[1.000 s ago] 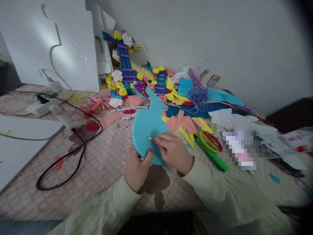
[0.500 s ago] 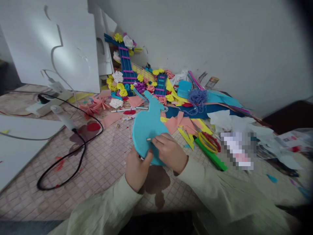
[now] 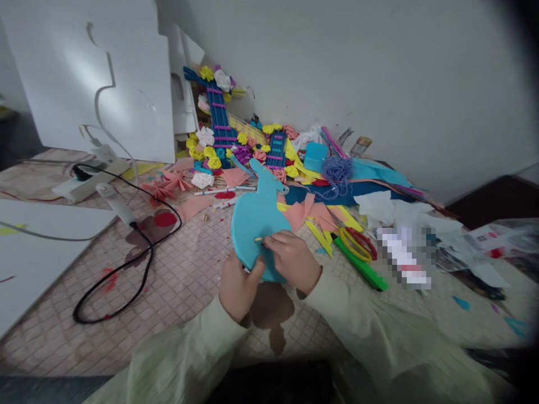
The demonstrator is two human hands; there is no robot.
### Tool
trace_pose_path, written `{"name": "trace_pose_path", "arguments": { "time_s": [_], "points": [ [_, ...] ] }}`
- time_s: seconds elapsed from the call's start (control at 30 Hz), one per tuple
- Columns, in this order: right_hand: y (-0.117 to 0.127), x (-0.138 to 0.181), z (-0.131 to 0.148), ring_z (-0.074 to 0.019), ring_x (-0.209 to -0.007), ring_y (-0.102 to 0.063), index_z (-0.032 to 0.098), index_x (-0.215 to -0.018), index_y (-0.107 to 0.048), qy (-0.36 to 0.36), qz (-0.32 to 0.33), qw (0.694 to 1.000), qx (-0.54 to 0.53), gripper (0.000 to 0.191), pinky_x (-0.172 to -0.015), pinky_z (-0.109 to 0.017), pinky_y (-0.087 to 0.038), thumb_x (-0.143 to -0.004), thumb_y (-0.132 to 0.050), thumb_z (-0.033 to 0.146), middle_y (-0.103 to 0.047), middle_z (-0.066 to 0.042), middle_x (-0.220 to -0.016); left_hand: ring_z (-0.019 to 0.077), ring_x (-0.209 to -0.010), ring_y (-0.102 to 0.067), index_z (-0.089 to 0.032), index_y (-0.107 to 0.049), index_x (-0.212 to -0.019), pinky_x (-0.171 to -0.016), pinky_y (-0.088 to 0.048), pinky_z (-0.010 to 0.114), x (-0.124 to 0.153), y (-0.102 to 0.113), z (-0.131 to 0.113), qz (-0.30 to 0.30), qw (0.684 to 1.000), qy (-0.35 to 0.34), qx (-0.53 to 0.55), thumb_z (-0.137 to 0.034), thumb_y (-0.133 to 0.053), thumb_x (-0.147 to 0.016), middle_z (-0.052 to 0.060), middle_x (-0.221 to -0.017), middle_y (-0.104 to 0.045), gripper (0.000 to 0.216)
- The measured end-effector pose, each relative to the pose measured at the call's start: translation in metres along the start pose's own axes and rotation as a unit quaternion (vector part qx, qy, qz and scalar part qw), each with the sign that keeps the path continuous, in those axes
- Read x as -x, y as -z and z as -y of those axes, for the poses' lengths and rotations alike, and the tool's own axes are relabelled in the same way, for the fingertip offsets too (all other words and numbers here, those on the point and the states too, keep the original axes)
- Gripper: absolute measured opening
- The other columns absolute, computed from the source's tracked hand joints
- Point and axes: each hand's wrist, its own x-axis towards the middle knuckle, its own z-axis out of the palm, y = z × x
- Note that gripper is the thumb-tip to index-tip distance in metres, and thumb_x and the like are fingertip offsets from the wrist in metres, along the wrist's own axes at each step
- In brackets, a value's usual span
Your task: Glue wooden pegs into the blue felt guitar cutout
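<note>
A light-blue guitar-shaped craft piece (image 3: 252, 213) is held tilted above the table, its neck pointing away from me. My left hand (image 3: 241, 283) is closed on its lower left edge, thumb on the front and fingers behind. My right hand (image 3: 295, 259) pinches a small pale peg-like piece (image 3: 258, 239) against the front of the body. The lower right part of the guitar is hidden by my right hand.
A white glue gun (image 3: 115, 205) with a looped black cord lies left, beside a power strip (image 3: 90, 182). Scissors (image 3: 357, 244) and a green cutter (image 3: 362, 266) lie right. Paper flowers, blue yarn (image 3: 337, 169) and scraps crowd the back. A white board (image 3: 138, 129) leans there.
The view has shifted slightly, so the surroundings sit a little differently in the picture. Both hands keep their hold on the guitar piece and the small peg-like piece.
</note>
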Motion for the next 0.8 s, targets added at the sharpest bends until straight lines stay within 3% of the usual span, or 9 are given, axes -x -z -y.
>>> {"name": "trace_pose_path", "arguments": {
  "time_s": [0.13,0.47,0.57,0.63,0.7,0.73,0.8],
  "points": [
    [0.011,-0.005,-0.009,-0.0111,-0.069,-0.056,0.015,-0.080,-0.064,0.015,0.015,1.000,-0.020,0.012,-0.064,-0.020,-0.042,-0.082,-0.052,0.012,-0.063,0.000,-0.073,0.0101,-0.048,-0.039,-0.017,-0.048,-0.056,-0.050,-0.034,0.024,-0.001,-0.001,0.004,0.002,0.999,0.014,0.050,-0.034,-0.053,-0.069,-0.003,-0.050,-0.045,0.022],
    [0.025,-0.006,-0.013,-0.0161,-0.068,-0.054,0.013,-0.079,-0.063,0.051,0.045,0.997,0.023,0.016,-0.065,-0.028,-0.039,-0.085,-0.049,0.018,-0.060,-0.005,-0.071,0.0146,-0.061,-0.053,-0.013,-0.062,-0.074,-0.062,-0.045,0.027,-0.001,-0.006,0.000,-0.006,0.981,0.072,0.181,-0.032,-0.060,-0.065,0.001,-0.065,-0.062,0.020],
    [0.032,0.000,-0.016,-0.0168,-0.070,-0.055,0.013,-0.081,-0.064,0.034,0.035,0.999,0.015,0.024,-0.065,-0.029,-0.039,-0.087,-0.045,0.023,-0.061,-0.006,-0.074,0.0151,-0.064,-0.056,-0.013,-0.064,-0.076,-0.062,-0.046,0.026,-0.002,-0.008,0.006,-0.013,0.971,0.091,0.222,-0.031,-0.060,-0.066,0.002,-0.068,-0.065,0.021],
    [0.037,0.004,-0.017,-0.0160,-0.071,-0.055,0.013,-0.082,-0.065,-0.008,0.017,0.999,-0.050,0.026,-0.064,-0.028,-0.039,-0.088,-0.043,0.025,-0.062,-0.007,-0.075,0.0164,-0.069,-0.059,-0.013,-0.065,-0.082,-0.066,-0.048,0.027,-0.003,-0.009,0.010,-0.015,0.963,0.101,0.250,-0.032,-0.060,-0.068,0.004,-0.076,-0.068,0.024],
    [0.039,0.008,-0.017,-0.0139,-0.067,-0.056,0.014,-0.080,-0.065,-0.086,0.004,0.978,-0.187,0.026,-0.061,-0.027,-0.041,-0.087,-0.044,0.028,-0.061,-0.005,-0.071,0.0183,-0.075,-0.061,-0.013,-0.064,-0.089,-0.070,-0.049,0.029,-0.004,-0.011,0.014,-0.013,0.955,0.106,0.275,-0.034,-0.059,-0.070,0.006,-0.086,-0.069,0.029],
    [0.039,0.011,-0.017,-0.0128,-0.062,-0.056,0.015,-0.080,-0.064,-0.139,-0.005,0.952,-0.274,0.025,-0.057,-0.026,-0.042,-0.086,-0.046,0.031,-0.061,-0.004,-0.068,0.0193,-0.079,-0.062,-0.012,-0.063,-0.092,-0.073,-0.049,0.031,-0.005,-0.012,0.015,-0.013,0.952,0.106,0.288,-0.035,-0.058,-0.071,0.007,-0.091,-0.068,0.031],
    [0.034,0.017,-0.015,-0.0118,-0.055,-0.057,0.015,-0.080,-0.062,-0.236,-0.029,0.869,-0.434,0.024,-0.048,-0.024,-0.041,-0.081,-0.053,0.036,-0.061,-0.002,-0.063,0.0215,-0.089,-0.062,-0.013,-0.061,-0.099,-0.080,-0.048,0.033,-0.007,-0.013,0.018,-0.008,0.942,0.104,0.319,-0.036,-0.059,-0.072,0.010,-0.101,-0.066,0.036]
  ]
}}
